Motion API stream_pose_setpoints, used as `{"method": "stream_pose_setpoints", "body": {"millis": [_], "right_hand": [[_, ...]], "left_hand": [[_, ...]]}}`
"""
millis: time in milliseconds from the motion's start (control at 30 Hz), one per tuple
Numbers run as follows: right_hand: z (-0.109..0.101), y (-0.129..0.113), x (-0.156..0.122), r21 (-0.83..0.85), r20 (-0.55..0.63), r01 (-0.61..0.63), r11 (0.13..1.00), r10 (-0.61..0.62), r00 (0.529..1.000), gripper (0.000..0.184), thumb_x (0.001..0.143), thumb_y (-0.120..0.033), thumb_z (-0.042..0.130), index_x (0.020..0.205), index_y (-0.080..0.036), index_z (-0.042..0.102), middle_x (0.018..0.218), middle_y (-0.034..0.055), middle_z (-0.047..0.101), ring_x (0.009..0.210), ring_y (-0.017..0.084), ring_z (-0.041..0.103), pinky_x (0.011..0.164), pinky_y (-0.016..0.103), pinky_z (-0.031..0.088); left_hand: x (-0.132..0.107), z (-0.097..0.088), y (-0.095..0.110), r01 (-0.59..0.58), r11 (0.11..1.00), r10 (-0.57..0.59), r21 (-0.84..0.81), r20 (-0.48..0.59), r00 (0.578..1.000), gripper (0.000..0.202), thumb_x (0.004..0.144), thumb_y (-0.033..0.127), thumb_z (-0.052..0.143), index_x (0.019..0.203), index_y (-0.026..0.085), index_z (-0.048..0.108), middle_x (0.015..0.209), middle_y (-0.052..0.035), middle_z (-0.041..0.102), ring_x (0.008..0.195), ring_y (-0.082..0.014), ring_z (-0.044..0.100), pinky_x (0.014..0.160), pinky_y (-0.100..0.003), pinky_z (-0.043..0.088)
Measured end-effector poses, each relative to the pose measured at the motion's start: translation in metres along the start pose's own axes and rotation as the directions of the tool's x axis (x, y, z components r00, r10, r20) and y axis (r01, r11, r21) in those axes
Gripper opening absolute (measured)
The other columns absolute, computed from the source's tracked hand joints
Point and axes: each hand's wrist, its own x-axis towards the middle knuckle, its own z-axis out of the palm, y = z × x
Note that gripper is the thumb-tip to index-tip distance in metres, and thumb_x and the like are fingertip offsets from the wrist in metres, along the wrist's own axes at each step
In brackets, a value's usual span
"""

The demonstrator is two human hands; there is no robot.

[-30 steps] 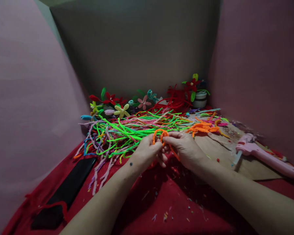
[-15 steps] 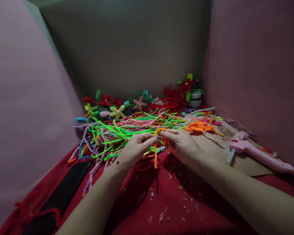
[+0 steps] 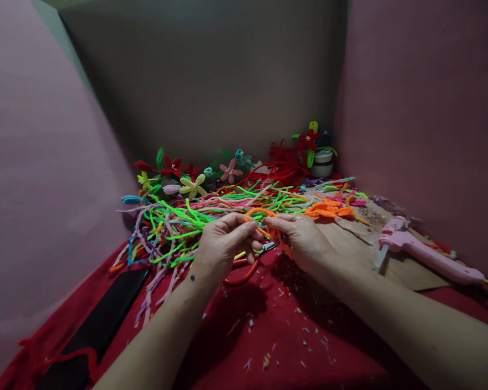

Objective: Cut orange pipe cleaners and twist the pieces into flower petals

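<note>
A strand of orange fuzzy stem [image 3: 260,210] is held up between two bare hands, just above the near edge of the heap of fuzzy stems [image 3: 187,213]. It arches from one hand to the other, and a loose part dangles under the right-hand fingers. The left hand [image 3: 226,239] has its thumb and index finger closed on the arch's left end, though the exact contact is partly hidden; its other fingers curl below. The right hand [image 3: 305,234] pinches the other end between thumb and index finger.

Under the left fingers, at the heap's near edge, lies a tool with red handles [image 3: 250,274]. To the heap's right sit orange petal shapes [image 3: 329,208] on a sheet of cardboard [image 3: 341,246]; farther right of it, a pink glue gun [image 3: 427,254] rests with its pale stick pointing down. Near the heap's left front lies a flat black object [image 3: 101,319], a red strand across it. Red cloth [image 3: 301,346] spreads in front of the heap, sprinkled with tiny coloured scraps. Behind the heap stand a yellow flower [image 3: 192,187], a pink flower [image 3: 230,171] and tangled red stems [image 3: 287,165], with a white pot [image 3: 322,162] beyond its right end.
</note>
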Motion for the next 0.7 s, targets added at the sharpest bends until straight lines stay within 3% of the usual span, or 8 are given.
{"method": "stream_pose_setpoints", "body": {"millis": [200,433,500,600,700], "right_hand": [[0.002,0.001,-0.003,-0.006,0.042,0.009,1.0,-0.008,0.999,0.017,0.066,-0.029,0.063,0.061,-0.013,0.063,0.059,0.0019,0.06,0.054,0.012,0.049,0.055,0.027,0.034],[0.004,0.001,-0.004,0.067,0.025,-0.066,0.996,0.064,0.998,0.012,0.061,-0.025,0.064,0.056,-0.014,0.062,0.055,0.0009,0.059,0.051,0.012,0.05,0.053,0.027,0.037],[0.003,0.002,-0.004,0.051,0.012,-0.072,0.996,0.072,0.997,0.014,0.061,-0.027,0.064,0.055,-0.015,0.061,0.054,0.0012,0.058,0.049,0.012,0.049,0.051,0.026,0.037],[0.003,0.002,-0.004,0.021,0.004,-0.074,0.997,0.074,0.997,0.016,0.063,-0.028,0.062,0.054,-0.015,0.06,0.051,0.0015,0.057,0.047,0.011,0.046,0.049,0.026,0.034],[0.004,0.001,-0.004,0.038,0.013,-0.081,0.996,0.081,0.997,0.014,0.062,-0.025,0.062,0.054,-0.014,0.059,0.051,0.0016,0.056,0.047,0.01,0.047,0.048,0.025,0.033]], "left_hand": [[-0.004,0.008,-0.004,-0.09,0.987,0.098,0.13,-0.055,0.994,0.013,0.073,0.026,0.061,0.072,0.013,0.057,0.06,-0.0004,0.062,0.047,-0.0112,0.057,0.042,-0.022,0.05],[-0.005,0.011,-0.018,-0.179,0.872,0.186,0.456,0.028,0.982,0.01,0.073,0.024,0.06,0.068,0.015,0.06,0.055,0.0037,0.056,0.047,-0.0061,0.05,0.048,-0.017,0.044],[-0.005,0.012,-0.017,-0.136,0.895,0.128,0.424,0.048,0.991,0.015,0.074,0.029,0.058,0.068,0.015,0.059,0.057,0.0025,0.057,0.047,-0.007,0.051,0.048,-0.018,0.044],[-0.003,0.011,-0.013,-0.008,0.971,-0.005,0.241,0.053,0.999,0.027,0.078,0.038,0.052,0.07,0.013,0.057,0.06,-0.0014,0.06,0.048,-0.0111,0.056,0.045,-0.023,0.048],[0.0,0.007,-0.012,0.12,0.991,-0.123,0.062,0.05,0.991,0.025,0.074,0.037,0.058,0.071,0.012,0.056,0.062,-0.0019,0.06,0.047,-0.0108,0.056,0.039,-0.021,0.046]]}}
